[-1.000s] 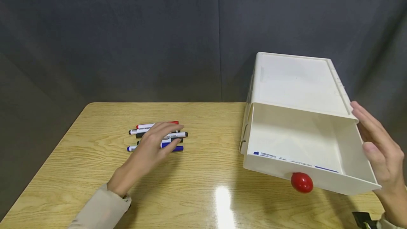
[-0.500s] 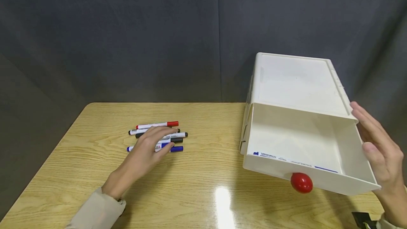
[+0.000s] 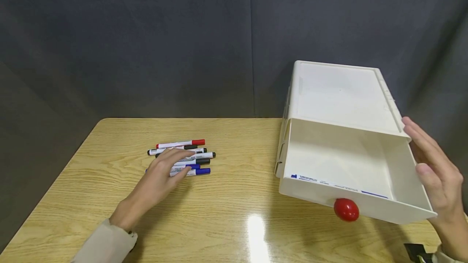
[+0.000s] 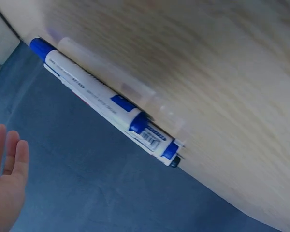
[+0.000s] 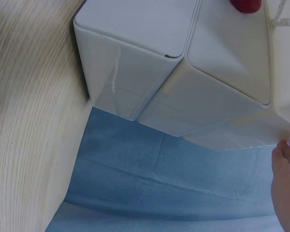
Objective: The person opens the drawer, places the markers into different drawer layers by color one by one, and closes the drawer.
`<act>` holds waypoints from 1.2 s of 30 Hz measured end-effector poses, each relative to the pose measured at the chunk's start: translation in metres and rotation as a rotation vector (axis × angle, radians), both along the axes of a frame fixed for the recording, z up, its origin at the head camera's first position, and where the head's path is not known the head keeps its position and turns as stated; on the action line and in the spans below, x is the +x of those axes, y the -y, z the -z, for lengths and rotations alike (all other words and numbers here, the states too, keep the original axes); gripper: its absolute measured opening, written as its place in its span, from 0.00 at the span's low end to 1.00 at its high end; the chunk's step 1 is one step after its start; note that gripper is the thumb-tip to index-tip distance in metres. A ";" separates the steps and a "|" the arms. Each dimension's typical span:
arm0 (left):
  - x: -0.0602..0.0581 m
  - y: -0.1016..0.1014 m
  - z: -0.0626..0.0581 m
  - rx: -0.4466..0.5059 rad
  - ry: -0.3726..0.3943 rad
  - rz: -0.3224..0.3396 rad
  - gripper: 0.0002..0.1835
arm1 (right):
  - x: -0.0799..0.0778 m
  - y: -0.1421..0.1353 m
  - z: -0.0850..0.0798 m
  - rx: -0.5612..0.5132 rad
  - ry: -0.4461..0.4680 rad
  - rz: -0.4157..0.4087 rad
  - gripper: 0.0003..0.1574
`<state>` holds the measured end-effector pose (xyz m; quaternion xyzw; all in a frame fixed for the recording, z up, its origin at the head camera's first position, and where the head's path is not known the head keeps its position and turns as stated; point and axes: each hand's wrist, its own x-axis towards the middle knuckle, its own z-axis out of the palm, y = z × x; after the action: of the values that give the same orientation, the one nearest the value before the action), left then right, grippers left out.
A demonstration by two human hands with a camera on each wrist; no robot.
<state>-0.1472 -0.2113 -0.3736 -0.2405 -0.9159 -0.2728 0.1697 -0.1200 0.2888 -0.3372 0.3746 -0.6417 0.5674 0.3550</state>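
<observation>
Several whiteboard markers lie side by side on the table's left half. A red-capped marker (image 3: 175, 144) is the farthest, black-capped markers (image 3: 202, 161) lie in the middle and blue-capped markers (image 3: 203, 171) nearest. Over their left part hovers my left hand (image 3: 155, 180), fingers loosely bent, holding nothing. In the left wrist view its fingers stand apart from a blue-capped marker (image 4: 82, 79). My right hand (image 3: 440, 177) rests with straight fingers against the right side of a white drawer unit (image 3: 340, 92). The unit's top drawer (image 3: 343, 157) is pulled out.
A red knob (image 3: 346, 210) sticks out from the drawer's front. White-and-blue markers (image 3: 308, 179) lie inside along the front wall. Lower drawers (image 5: 130, 63) appear in the right wrist view. A dark curtain (image 3: 183, 44) hangs behind the wooden table (image 3: 234, 182).
My left hand has drawn back toward the lower left across the markers, uncovering more of their caps. The markers stay in place. My right hand and the drawer have not visibly moved.
</observation>
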 end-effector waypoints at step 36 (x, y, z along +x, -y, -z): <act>-0.005 0.044 0.021 -0.041 -0.024 -0.058 0.20 | 0.000 0.003 0.000 -0.043 0.025 -0.012 0.28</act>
<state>-0.1521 -0.2552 -0.3948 -0.2203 -0.9259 -0.2461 0.1835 -0.1203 0.2855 -0.3373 0.3637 -0.6314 0.5878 0.3515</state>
